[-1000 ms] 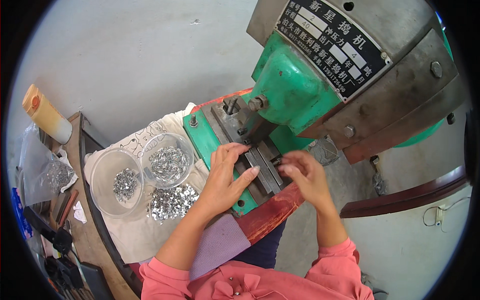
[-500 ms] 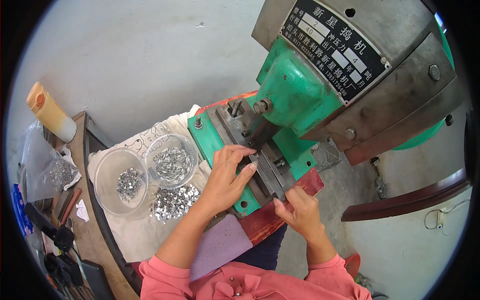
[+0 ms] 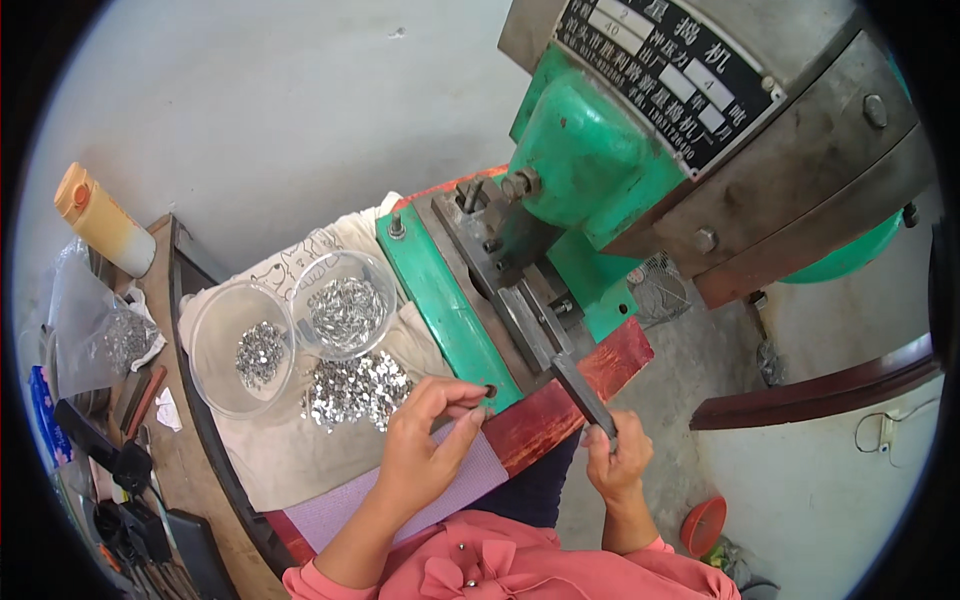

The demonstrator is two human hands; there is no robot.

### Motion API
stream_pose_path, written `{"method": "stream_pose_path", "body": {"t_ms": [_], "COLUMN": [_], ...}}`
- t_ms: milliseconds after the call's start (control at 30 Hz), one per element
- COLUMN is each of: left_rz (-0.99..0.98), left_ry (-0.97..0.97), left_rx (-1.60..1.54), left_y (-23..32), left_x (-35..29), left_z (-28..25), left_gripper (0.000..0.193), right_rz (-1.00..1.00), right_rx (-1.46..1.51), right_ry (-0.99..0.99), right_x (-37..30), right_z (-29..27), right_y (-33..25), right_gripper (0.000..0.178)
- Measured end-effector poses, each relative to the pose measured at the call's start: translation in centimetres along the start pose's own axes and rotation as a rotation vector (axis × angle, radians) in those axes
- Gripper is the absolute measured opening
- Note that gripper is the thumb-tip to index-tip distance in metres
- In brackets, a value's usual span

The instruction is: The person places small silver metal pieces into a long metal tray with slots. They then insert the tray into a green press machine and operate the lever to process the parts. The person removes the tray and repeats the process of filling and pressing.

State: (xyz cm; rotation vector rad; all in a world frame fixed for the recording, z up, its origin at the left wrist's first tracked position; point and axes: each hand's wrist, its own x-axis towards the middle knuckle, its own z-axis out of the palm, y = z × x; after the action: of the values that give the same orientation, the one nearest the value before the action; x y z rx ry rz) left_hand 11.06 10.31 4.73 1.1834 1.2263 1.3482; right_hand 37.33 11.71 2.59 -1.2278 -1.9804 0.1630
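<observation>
My right hand (image 3: 618, 458) grips the near end of a dark metal bar (image 3: 580, 390). That bar sticks out past the front of the die block (image 3: 512, 300), its far end still at the block's near end. Over the front corner of the green press base (image 3: 450, 320), my left hand (image 3: 425, 440) has its thumb and fingers drawn together. Whatever they may pinch is too small to make out. Beside that hand lies a heap of shiny small metal pieces (image 3: 355, 390) on a pale cloth (image 3: 270, 460).
Left of the press stand two clear round tubs, one with small silvery pieces (image 3: 240, 398) and one with thin metal parts (image 3: 330, 352). The green press head (image 3: 590, 150) overhangs the die. A side table (image 3: 190, 410) holds a yellow bottle (image 3: 105, 220) and tools.
My right hand has drawn the bar outward from the die, toward me. My left hand has left the die and come back to the lower left, its fingers drawing together.
</observation>
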Motion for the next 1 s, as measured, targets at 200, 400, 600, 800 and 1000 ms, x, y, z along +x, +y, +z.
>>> {"method": "stream_pose_path", "body": {"t_ms": [200, 400, 600, 800, 1000], "left_rz": [-0.106, -0.443, -0.481, -0.534, -0.521], "left_ry": [-0.211, -0.004, 0.264, 0.394, 0.381], "left_rx": [-0.269, -0.491, -0.508, -0.47, -0.459], "left_y": [-0.4, -1.9, -3.7, -4.5, -4.5], "left_x": [-3.3, -7.2, -11.6, -12.9, -12.8], "left_z": [-1.6, -5.8, -8.1, -8.1, -8.1], "left_gripper": [0.064, 0.043, 0.026, 0.022, 0.023], "right_rz": [-0.082, 0.069, 0.019, -0.143, -0.371], "right_rx": [0.318, 0.606, 0.527, 0.364, 0.386], "right_ry": [-0.238, -0.673, -0.837, -0.716, -0.671], "right_x": [0.1, 1.7, 3.3, 3.6, 2.9], "right_z": [-0.8, 5.3, 9.2, 10.1, 11.3], "right_y": [-2.9, -5.8, -8.8, -10.4, -11.3], "right_gripper": [0.02, 0.013, 0.019, 0.029, 0.033]}}
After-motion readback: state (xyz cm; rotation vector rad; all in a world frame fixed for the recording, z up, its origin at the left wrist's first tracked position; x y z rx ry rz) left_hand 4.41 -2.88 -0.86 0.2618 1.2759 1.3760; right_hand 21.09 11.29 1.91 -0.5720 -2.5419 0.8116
